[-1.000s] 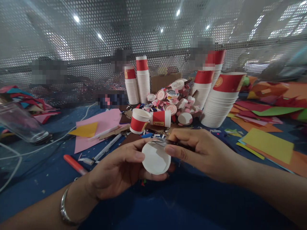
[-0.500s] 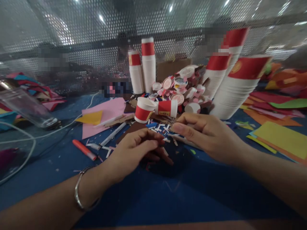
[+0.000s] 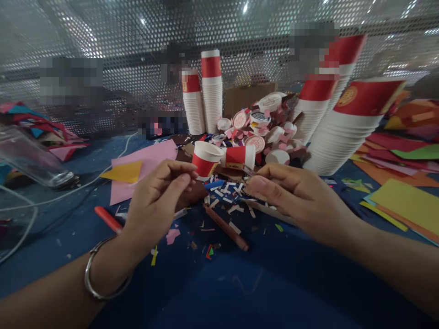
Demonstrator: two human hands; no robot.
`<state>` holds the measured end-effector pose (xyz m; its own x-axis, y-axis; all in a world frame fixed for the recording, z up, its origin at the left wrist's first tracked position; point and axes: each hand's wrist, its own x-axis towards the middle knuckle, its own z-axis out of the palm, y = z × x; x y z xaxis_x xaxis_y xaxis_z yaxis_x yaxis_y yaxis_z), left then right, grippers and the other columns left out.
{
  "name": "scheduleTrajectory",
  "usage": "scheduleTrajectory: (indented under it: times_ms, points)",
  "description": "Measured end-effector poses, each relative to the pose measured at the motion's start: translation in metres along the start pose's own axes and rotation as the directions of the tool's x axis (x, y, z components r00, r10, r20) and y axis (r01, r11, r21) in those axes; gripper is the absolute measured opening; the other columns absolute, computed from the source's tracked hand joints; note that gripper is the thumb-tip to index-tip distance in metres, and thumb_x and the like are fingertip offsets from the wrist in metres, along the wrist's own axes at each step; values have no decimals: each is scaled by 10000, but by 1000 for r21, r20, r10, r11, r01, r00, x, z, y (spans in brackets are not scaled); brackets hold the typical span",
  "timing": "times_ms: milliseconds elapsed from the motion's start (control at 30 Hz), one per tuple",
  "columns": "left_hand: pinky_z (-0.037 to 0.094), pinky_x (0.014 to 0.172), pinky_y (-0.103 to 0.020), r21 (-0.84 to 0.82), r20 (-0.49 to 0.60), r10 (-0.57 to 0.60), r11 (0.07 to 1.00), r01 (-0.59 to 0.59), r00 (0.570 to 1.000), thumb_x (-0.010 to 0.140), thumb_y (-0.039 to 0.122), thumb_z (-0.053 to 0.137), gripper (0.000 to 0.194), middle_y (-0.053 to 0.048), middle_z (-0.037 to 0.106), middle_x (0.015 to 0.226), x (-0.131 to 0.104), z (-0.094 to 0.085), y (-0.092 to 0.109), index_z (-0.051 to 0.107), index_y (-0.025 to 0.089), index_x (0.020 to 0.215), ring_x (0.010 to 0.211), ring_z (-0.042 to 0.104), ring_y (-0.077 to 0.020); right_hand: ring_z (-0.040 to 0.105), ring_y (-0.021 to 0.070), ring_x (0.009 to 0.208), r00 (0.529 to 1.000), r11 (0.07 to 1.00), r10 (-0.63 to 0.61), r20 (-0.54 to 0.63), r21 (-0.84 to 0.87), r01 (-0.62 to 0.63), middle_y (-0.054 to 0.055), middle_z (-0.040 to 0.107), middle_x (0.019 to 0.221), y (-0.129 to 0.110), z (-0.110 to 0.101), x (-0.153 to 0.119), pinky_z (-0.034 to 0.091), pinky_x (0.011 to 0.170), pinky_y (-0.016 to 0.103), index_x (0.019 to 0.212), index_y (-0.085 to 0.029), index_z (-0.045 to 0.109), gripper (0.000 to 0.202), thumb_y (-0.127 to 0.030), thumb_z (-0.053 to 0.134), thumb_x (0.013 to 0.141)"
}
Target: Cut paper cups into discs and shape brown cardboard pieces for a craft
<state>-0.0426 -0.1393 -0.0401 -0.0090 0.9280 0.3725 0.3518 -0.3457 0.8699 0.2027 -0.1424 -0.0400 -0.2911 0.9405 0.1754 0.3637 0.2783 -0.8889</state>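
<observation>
My left hand (image 3: 157, 196), with a silver bangle on its wrist, is raised over the table left of the paper scraps. Its fingers curl loosely with a gap to the thumb, and I see nothing between them. Just beyond its fingertips stands a red and white paper cup (image 3: 205, 160). A second paper cup (image 3: 238, 157) lies on its side against it. My right hand (image 3: 291, 189) is closed in a pinch, and a thin greyish tip (image 3: 249, 170) pokes out past the fingers; its kind is hidden. Below, a brown stick (image 3: 226, 227) lies among white paper scraps (image 3: 228, 194).
Tall stacks of paper cups (image 3: 211, 96) and leaning cup stacks (image 3: 346, 132) flank a heap of round paper pieces (image 3: 255, 123). Coloured paper (image 3: 406, 201) lies right, pink paper (image 3: 151, 160) left. A red marker (image 3: 108, 219), white cable (image 3: 78, 191) and clear bottle (image 3: 37, 157) are also left.
My left hand has moved left and up, away from the brown stick, which now shows fully with small coloured scraps. My right hand keeps its pinch in nearly the same place.
</observation>
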Motion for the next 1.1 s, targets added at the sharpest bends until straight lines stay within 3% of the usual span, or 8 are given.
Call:
scheduleTrajectory:
  times_ms: [200,400,500,600,767,900,1000,1100]
  points:
    - [513,1031,-371,-92,-129,-11,996,0,992,895,172,661,129,-37,707,1092,15,-9,-15,683,213,1015,1078,672,-220,306,88,470,999,1000,9,-32,18,-9,-48,376,578,-1,-3,1,187,416,260,856,-198,610,470,-657,571,949]
    - [498,1038,-389,-63,-149,-24,998,15,989,889,187,671,134,-32,695,1085,18,-15,-16,678,226,1017,1085,658,-224,272,76,480,998,998,16,-66,66,-11,-60,353,575,2,-7,3,182,421,249,790,-196,565,483,-652,584,948]
    - [488,1046,-430,80,-90,26,997,-18,996,916,252,674,153,-51,692,1142,13,-19,-15,663,232,1068,1103,661,-253,273,75,488,996,991,39,-74,132,-29,-65,348,586,6,-7,4,187,427,242,818,-199,576,473,-655,601,938]
    - [463,1084,-464,266,48,154,950,-162,987,933,280,666,287,-66,661,1257,6,-21,-15,621,257,1216,1179,635,-278,268,78,498,993,985,46,-104,173,-28,-67,342,594,11,-6,6,197,434,236,844,-202,589,454,-643,591,952]
    - [347,1195,-540,524,226,341,747,-409,913,921,231,651,561,-108,521,1476,8,-10,-12,492,289,1455,1417,447,-336,280,80,496,985,982,65,-162,185,-34,-67,356,592,14,-4,8,239,432,232,834,-202,587,469,-662,611,927]
    - [323,1181,-625,660,280,314,623,-420,907,903,229,662,698,-162,312,1631,20,5,-9,400,302,1545,1497,321,-404,275,76,476,988,980,56,-146,198,-27,-72,352,580,12,-3,9,215,418,233,848,-202,599,474,-670,614,920]
    - [380,1127,-626,691,325,250,596,-409,912,877,233,684,567,-184,385,1569,30,7,-9,519,255,1419,1440,377,-435,241,65,457,990,981,58,-129,193,-33,-83,328,561,12,-2,9,181,410,231,831,-201,584,480,-673,628,911]
    - [479,1019,-532,671,276,251,641,-373,928,859,252,696,271,-148,590,1276,37,0,-12,600,212,1110,1219,552,-367,263,65,462,991,983,56,-121,179,-34,-80,339,561,12,-2,9,183,412,226,808,-205,563,482,-672,631,909]
